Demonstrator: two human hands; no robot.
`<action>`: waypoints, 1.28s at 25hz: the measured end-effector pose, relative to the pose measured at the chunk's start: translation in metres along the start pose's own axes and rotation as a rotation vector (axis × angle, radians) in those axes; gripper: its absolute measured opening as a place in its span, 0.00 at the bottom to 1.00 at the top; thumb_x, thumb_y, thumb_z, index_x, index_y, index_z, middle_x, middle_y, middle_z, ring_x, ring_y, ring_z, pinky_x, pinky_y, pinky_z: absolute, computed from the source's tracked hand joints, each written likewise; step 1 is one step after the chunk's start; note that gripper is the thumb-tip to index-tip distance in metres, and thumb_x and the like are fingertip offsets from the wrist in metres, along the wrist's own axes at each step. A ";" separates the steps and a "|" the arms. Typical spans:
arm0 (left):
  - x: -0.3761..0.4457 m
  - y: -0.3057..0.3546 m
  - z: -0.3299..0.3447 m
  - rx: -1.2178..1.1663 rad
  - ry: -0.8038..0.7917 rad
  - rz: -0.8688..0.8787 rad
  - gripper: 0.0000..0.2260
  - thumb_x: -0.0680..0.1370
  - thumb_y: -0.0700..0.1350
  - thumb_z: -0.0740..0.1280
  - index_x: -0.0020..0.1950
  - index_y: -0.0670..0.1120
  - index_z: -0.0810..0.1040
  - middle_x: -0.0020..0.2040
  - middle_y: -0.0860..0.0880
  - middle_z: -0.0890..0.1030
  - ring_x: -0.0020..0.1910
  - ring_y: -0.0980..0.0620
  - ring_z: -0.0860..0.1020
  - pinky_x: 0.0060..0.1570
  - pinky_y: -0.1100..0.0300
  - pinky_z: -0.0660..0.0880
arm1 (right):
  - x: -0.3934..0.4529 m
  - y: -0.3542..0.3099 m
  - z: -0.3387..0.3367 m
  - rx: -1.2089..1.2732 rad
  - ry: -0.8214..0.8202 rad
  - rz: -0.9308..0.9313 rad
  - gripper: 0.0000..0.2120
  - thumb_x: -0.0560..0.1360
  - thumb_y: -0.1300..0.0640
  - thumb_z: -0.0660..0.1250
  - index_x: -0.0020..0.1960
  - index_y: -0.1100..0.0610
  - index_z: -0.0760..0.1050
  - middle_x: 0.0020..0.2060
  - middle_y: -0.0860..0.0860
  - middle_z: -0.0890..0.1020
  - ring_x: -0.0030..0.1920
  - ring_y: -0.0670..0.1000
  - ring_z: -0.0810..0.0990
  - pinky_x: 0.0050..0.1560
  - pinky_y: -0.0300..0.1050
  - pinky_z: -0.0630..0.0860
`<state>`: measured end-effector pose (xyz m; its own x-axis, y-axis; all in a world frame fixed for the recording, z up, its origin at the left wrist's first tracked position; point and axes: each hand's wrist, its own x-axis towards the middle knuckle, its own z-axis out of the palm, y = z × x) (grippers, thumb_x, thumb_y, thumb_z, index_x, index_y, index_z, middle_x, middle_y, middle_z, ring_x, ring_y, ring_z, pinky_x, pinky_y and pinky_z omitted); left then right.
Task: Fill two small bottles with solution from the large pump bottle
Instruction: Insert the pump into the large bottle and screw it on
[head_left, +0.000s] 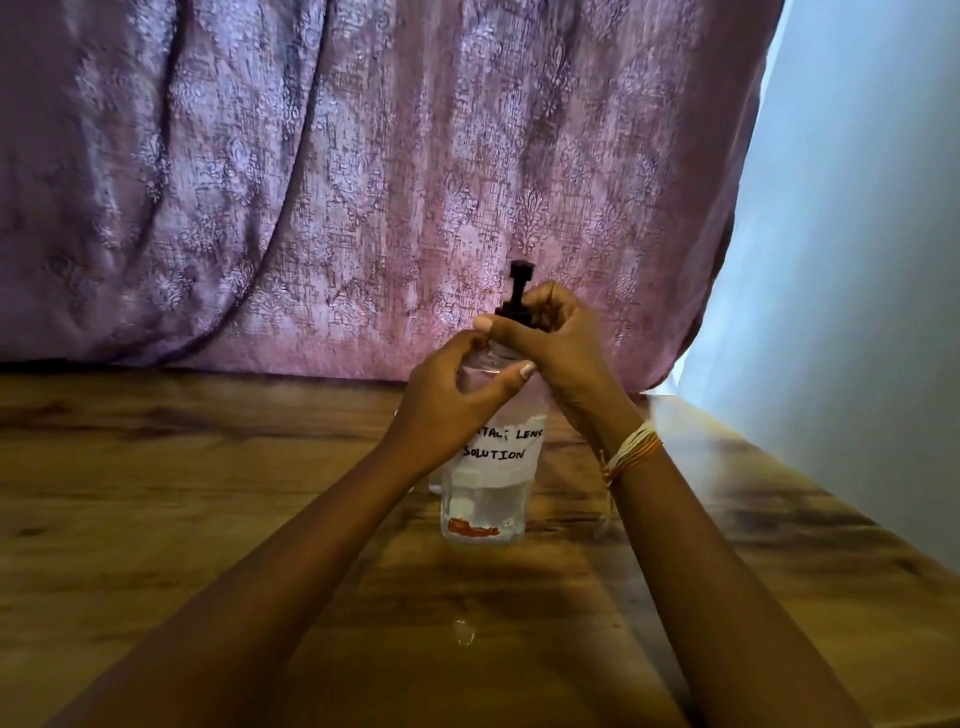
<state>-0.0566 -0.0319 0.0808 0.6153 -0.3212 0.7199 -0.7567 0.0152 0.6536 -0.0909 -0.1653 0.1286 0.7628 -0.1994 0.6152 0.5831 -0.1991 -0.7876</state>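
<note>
Two hands on one large pump bottle (488, 499), clear, standing upright on wooden table (182, 493), centre-right, near the far edge. Label, white, handwritten, reads partly "LENS SOLUTION"; orange mark near base. Left hand (447, 410): fingers and thumb curled round the bottle's shoulder. Right hand (556, 343): fingers curled round the neck at the black pump head (519, 283), whose nozzle stands above the knuckles. Thread bracelets (631, 449), right wrist. Droplet (464, 632), clear, on table nearer the viewer. Backdrop: purple patterned curtain (337, 182); pale wall (857, 260), right.
</note>
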 end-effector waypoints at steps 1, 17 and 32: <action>-0.001 0.001 0.000 -0.010 -0.007 -0.004 0.15 0.74 0.55 0.69 0.59 0.54 0.75 0.50 0.60 0.81 0.51 0.66 0.80 0.48 0.71 0.76 | 0.000 0.000 0.001 -0.018 -0.011 -0.009 0.14 0.68 0.63 0.77 0.45 0.58 0.72 0.38 0.56 0.77 0.41 0.53 0.78 0.42 0.44 0.79; -0.004 -0.001 0.001 -0.097 -0.016 -0.097 0.17 0.74 0.54 0.70 0.59 0.49 0.73 0.50 0.57 0.82 0.46 0.67 0.80 0.41 0.73 0.75 | -0.007 -0.003 -0.013 0.189 -0.222 0.069 0.16 0.76 0.66 0.64 0.64 0.63 0.73 0.56 0.59 0.81 0.56 0.53 0.81 0.58 0.48 0.80; -0.005 0.003 0.000 -0.128 -0.042 -0.099 0.17 0.76 0.51 0.67 0.62 0.45 0.72 0.54 0.52 0.80 0.51 0.61 0.79 0.51 0.62 0.76 | -0.007 -0.002 -0.017 0.268 -0.343 0.068 0.16 0.79 0.66 0.59 0.65 0.65 0.72 0.61 0.64 0.78 0.58 0.56 0.81 0.59 0.51 0.79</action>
<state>-0.0622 -0.0299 0.0795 0.6736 -0.3659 0.6421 -0.6569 0.1017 0.7471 -0.1021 -0.1798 0.1265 0.8243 0.1357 0.5496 0.5457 0.0682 -0.8352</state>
